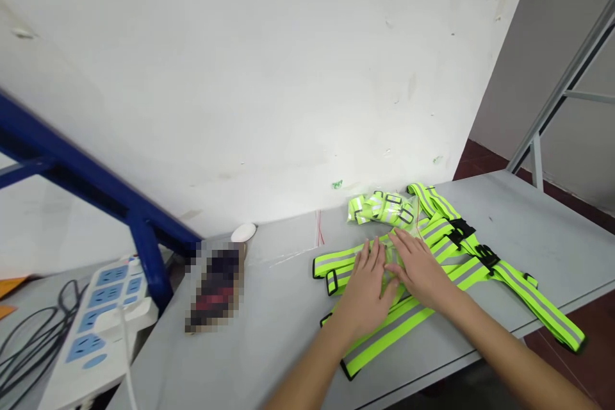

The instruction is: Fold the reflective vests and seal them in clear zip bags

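Observation:
Both my hands rest on neon yellow-green straps (384,333) with grey reflective stripes and black buckles, spread over the grey table. My left hand (368,288) lies palm down with its fingers stretched out. Beside it, my right hand (416,262) is also flat, its fingers extended and its thumb near the left hand. Between and under the hands, part of the strap bundle is hidden. Just behind them, a clear plastic bag (384,208) holds a folded set of similar straps against the wall.
A clear bag with a red seal line (298,237) lies left of the straps. Further left are a white oval object (243,232), a pixelated item (216,288), a blue metal frame (147,250), a white power strip (103,314) and black cables (41,339).

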`<state>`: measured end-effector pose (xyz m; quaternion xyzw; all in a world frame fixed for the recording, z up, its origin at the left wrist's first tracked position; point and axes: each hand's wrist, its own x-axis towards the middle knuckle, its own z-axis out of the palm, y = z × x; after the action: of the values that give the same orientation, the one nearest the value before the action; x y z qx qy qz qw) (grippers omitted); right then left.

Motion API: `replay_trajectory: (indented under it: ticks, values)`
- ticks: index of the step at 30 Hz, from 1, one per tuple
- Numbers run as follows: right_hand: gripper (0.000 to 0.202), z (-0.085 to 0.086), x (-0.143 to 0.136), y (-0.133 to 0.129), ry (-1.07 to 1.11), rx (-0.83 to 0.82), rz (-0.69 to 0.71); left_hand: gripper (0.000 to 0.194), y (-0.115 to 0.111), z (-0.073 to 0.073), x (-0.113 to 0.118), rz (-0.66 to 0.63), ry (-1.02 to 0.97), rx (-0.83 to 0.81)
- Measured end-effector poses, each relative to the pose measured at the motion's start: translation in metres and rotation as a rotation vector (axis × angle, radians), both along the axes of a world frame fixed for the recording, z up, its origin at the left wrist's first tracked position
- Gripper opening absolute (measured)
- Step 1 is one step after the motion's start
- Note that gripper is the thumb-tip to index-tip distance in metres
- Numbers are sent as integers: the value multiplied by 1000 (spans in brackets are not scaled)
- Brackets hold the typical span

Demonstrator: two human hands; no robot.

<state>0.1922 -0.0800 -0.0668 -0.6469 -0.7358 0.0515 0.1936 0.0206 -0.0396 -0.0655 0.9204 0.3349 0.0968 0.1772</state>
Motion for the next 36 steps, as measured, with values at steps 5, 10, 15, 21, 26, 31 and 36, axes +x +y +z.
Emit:
replay_trajectory:
  ticks: [5,10,15,21,26,31,36]
  values:
    - [67,-13,25,-1,52,-217,137,68,7,-8,-2,8,43,75]
    - [71,-14,33,1,79,-213,180,83,8,-12,1,-29,59,140]
    - [74,-17,37,1,70,-194,201,76,10,-9,2,-39,74,90]
    - [89,-18,35,-7,74,-110,187,75,20,6,3,-135,-58,5]
    - [64,-4,26,-10,257,82,56,62,16,49,21,-260,-311,92]
    - [46,31,45,-11,562,289,-233,77,49,76,56,-157,-547,207]
    - [50,42,78,-10,615,418,-514,96,115,43,90,-110,100,238]
